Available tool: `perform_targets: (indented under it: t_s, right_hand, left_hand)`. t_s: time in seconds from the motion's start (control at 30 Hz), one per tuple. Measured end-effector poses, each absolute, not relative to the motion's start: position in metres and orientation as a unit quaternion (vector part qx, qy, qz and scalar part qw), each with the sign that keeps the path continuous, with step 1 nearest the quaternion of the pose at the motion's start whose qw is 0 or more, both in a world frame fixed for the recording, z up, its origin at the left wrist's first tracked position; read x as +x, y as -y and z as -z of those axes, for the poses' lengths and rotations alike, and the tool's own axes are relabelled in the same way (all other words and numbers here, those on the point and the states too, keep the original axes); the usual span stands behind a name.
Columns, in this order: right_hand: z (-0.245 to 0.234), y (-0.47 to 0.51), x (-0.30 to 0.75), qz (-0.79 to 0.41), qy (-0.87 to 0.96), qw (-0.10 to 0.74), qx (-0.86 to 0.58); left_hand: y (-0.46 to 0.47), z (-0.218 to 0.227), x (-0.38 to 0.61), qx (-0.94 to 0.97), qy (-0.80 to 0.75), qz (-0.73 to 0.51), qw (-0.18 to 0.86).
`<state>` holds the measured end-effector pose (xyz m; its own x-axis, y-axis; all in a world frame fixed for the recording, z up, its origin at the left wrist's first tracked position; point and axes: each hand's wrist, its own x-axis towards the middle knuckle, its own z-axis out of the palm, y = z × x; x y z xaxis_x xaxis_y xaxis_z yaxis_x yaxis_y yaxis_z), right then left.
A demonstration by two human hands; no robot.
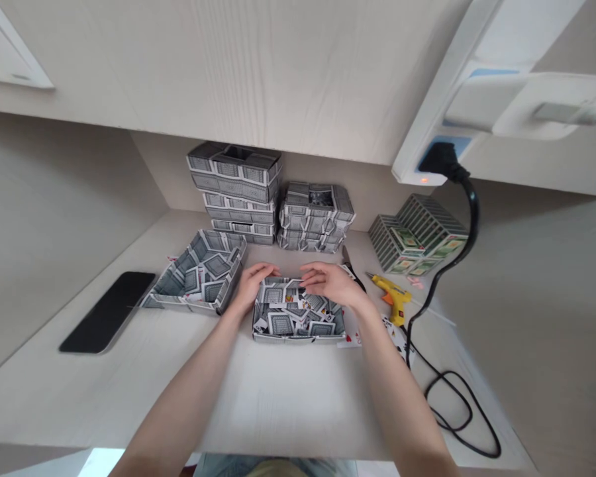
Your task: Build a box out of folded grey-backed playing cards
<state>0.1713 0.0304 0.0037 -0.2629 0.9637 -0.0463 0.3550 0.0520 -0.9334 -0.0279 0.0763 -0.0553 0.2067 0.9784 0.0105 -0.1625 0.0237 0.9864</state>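
A small open box made of grey-backed playing cards sits on the desk in front of me, with loose playing cards lying inside it. My left hand wraps round its back left corner, fingers bent behind the rear wall. Over the back right part of the box is my right hand, its fingers stretched to the left and apart; whether they touch the cards below I cannot tell. To the left stands a larger open card box, also with loose cards in it.
Stacked card boxes and a shorter stack stand at the back wall. On the right are a yellow glue gun, its black cord and green-and-grey card stacks. A phone lies left. A shelf overhangs the desk.
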Motion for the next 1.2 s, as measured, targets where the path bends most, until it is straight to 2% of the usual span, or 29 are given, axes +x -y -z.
perform_targets:
  t_s: [0.13, 0.23, 0.33, 0.43, 0.5, 0.57, 0.77, 0.97, 1.2]
  right_hand:
    - [-0.006, -0.027, 0.156, -0.232, 0.747, 0.261, -0.566]
    - [-0.012, -0.026, 0.155, -0.176, 0.779, 0.258, -0.544]
    - [-0.015, -0.026, 0.163, -0.206, 0.750, 0.332, -0.534]
    - [-0.012, -0.029, 0.173, -0.308, 0.673, 0.409, -0.533]
    - [-0.007, -0.032, 0.177, -0.358, 0.643, 0.430, -0.523]
    - [-0.002, -0.034, 0.177, -0.348, 0.648, 0.427, -0.526]
    - [-0.002, -0.037, 0.174, -0.198, 0.712, 0.368, -0.564]
    - [0.000, -0.038, 0.177, -0.231, 0.675, 0.417, -0.563]
    - [0.005, -0.038, 0.175, -0.246, 0.696, 0.393, -0.548]
  left_hand:
    - [-0.076, 0.056, -0.028, 0.520, -0.400, -0.473, 0.588]
    - [-0.076, 0.057, -0.028, 0.527, -0.405, -0.471, 0.580]
    - [-0.076, 0.057, -0.028, 0.525, -0.398, -0.474, 0.585]
    - [-0.076, 0.058, -0.028, 0.523, -0.389, -0.469, 0.596]
    - [-0.076, 0.059, -0.028, 0.525, -0.390, -0.467, 0.595]
    - [-0.077, 0.059, -0.028, 0.525, -0.393, -0.466, 0.593]
    - [-0.079, 0.059, -0.027, 0.514, -0.399, -0.463, 0.602]
    - [-0.077, 0.058, -0.026, 0.516, -0.413, -0.453, 0.598]
    - [-0.078, 0.059, -0.027, 0.521, -0.406, -0.457, 0.596]
